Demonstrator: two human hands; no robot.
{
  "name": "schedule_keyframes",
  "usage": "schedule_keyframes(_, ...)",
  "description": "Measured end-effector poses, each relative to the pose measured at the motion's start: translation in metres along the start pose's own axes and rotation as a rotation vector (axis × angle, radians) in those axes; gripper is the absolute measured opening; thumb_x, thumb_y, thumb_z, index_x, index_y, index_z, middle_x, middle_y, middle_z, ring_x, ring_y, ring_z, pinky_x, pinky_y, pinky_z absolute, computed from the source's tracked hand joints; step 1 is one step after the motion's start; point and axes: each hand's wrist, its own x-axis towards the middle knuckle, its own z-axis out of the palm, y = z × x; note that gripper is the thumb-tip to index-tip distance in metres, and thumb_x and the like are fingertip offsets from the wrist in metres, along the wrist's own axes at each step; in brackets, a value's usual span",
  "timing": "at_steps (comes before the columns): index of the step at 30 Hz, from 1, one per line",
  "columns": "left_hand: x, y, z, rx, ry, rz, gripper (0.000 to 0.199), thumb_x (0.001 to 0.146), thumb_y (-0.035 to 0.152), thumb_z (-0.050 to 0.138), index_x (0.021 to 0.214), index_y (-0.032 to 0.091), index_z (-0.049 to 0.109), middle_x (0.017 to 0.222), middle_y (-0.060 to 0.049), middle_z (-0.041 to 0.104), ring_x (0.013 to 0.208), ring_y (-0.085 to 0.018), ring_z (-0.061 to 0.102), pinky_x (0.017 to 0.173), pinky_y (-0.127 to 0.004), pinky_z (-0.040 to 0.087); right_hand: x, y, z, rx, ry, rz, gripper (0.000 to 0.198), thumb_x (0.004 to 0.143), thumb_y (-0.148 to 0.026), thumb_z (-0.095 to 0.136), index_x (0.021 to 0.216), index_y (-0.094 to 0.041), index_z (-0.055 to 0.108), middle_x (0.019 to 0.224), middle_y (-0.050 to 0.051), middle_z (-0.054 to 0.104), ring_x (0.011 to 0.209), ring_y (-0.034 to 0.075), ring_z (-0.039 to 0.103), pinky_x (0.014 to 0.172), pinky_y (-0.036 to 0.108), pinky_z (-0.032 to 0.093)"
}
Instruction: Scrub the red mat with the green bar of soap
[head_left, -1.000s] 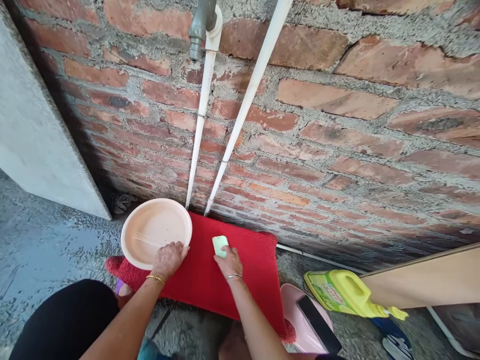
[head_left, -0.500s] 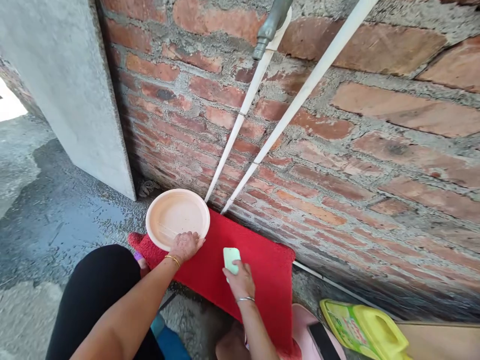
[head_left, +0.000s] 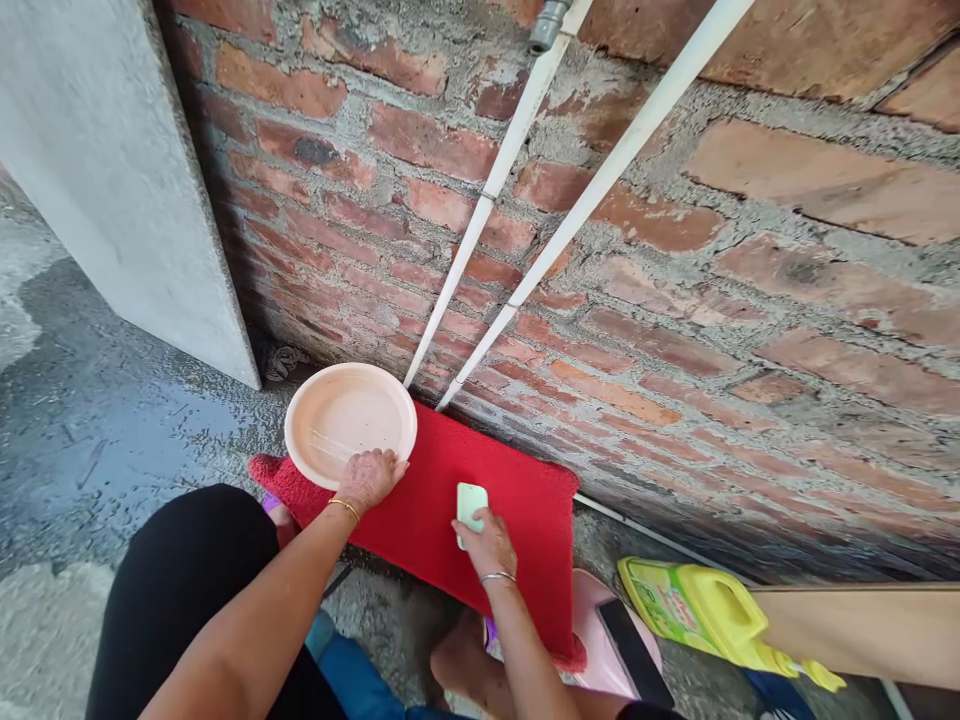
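Observation:
My left hand, with a gold bangle at the wrist, is closed over the near rim of a pale peach plastic basin. The basin rests over the left end of a red fuzzy mat and holds what looks like a little water. On the middle of the mat, my right hand grips a pale green rectangular block with rounded corners; whether it is a brush or a soap bar I cannot make out. A silver bangle circles the right wrist.
A brick wall with two white pipes and a metal tap rises behind. At right are a yellow detergent jug and a black phone on a pink surface. A grey slab leans left over wet concrete.
The view has shifted slightly downward, so the tap shows less and the jug more. My right hand has slid the green block slightly right over the mat. My left hand stays on the basin.

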Motion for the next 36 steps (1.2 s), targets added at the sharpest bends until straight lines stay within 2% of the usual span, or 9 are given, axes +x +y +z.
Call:
schedule_keyframes(4,0.001,-0.002,0.001,-0.014,-0.011,-0.006,0.048,0.096,0.051,0.032,0.105,0.019,0.066,0.098,-0.013,0.070,0.088,-0.027,0.067,0.075,-0.038,0.049,0.005,0.076,-0.022,0.027,0.019,0.182,0.034,0.083,-0.051,0.055,0.102,-0.023,0.060,0.099,0.010,0.065,0.095,0.024,0.064,0.077,0.031,0.045)
schedule_keyframes(7,0.001,-0.003,0.002,-0.024,-0.006,-0.002,0.049,0.095,0.052,0.031,0.105,0.019,0.065,0.098,-0.014,0.070,0.089,-0.027,0.066,0.076,-0.038,0.049,-0.001,0.095,-0.030,0.064,0.048,0.240,0.035,0.083,-0.052,0.053,0.099,-0.021,0.061,0.090,0.011,0.066,0.089,0.025,0.065,0.074,0.032,0.045)
schedule_keyframes(10,0.001,-0.004,0.002,-0.022,0.001,0.003,0.049,0.095,0.052,0.030,0.105,0.018,0.065,0.099,-0.014,0.070,0.090,-0.026,0.066,0.077,-0.037,0.048,-0.018,0.063,-0.019,0.074,0.077,0.137,0.030,0.081,-0.049,0.058,0.097,-0.024,0.062,0.094,0.009,0.065,0.091,0.024,0.064,0.073,0.030,0.044)
schedule_keyframes(16,0.000,-0.004,-0.001,0.042,-0.003,0.001,0.048,0.096,0.051,0.031,0.107,0.017,0.063,0.099,-0.014,0.070,0.090,-0.026,0.068,0.077,-0.035,0.049,-0.073,-0.068,0.035,0.017,-0.072,-0.315,0.027,0.073,-0.041,0.069,0.096,-0.028,0.064,0.103,0.004,0.060,0.089,0.020,0.062,0.074,0.027,0.042)
schedule_keyframes(20,0.000,-0.003,-0.003,0.051,-0.010,0.009,0.047,0.096,0.052,0.032,0.106,0.017,0.063,0.098,-0.014,0.071,0.089,-0.026,0.069,0.075,-0.035,0.050,-0.084,-0.098,0.048,-0.049,-0.129,-0.480,0.030,0.071,-0.038,0.071,0.097,-0.025,0.065,0.106,0.007,0.059,0.095,0.022,0.060,0.079,0.029,0.042)
schedule_keyframes(23,0.000,-0.002,-0.003,0.062,-0.004,0.013,0.048,0.097,0.051,0.032,0.107,0.017,0.063,0.099,-0.015,0.070,0.088,-0.026,0.069,0.074,-0.035,0.050,-0.076,-0.072,0.038,-0.032,-0.114,-0.387,0.030,0.070,-0.037,0.072,0.096,-0.024,0.065,0.104,0.006,0.059,0.095,0.021,0.060,0.079,0.029,0.042)
schedule_keyframes(31,0.002,-0.003,-0.001,0.045,-0.008,0.009,0.048,0.096,0.051,0.033,0.107,0.016,0.064,0.100,-0.015,0.071,0.091,-0.028,0.069,0.076,-0.036,0.051,-0.056,0.059,-0.007,0.033,0.011,0.119,0.015,0.078,-0.036,0.065,0.084,-0.024,0.061,0.089,0.006,0.057,0.076,0.020,0.062,0.068,0.031,0.041)
schedule_keyframes(33,0.003,-0.003,-0.002,0.045,-0.019,0.004,0.049,0.096,0.051,0.032,0.108,0.016,0.064,0.101,-0.016,0.071,0.091,-0.028,0.069,0.076,-0.036,0.051,-0.061,0.063,-0.009,0.034,0.014,0.157,0.016,0.080,-0.038,0.064,0.085,-0.023,0.061,0.090,0.007,0.057,0.076,0.020,0.061,0.068,0.031,0.041)
schedule_keyframes(36,0.003,-0.004,-0.004,0.049,-0.041,0.000,0.050,0.096,0.052,0.031,0.108,0.017,0.064,0.102,-0.016,0.071,0.091,-0.027,0.069,0.077,-0.036,0.050,-0.077,0.034,0.002,0.044,0.004,0.069,0.020,0.077,-0.041,0.066,0.089,-0.026,0.062,0.095,0.003,0.057,0.081,0.018,0.061,0.071,0.028,0.041)
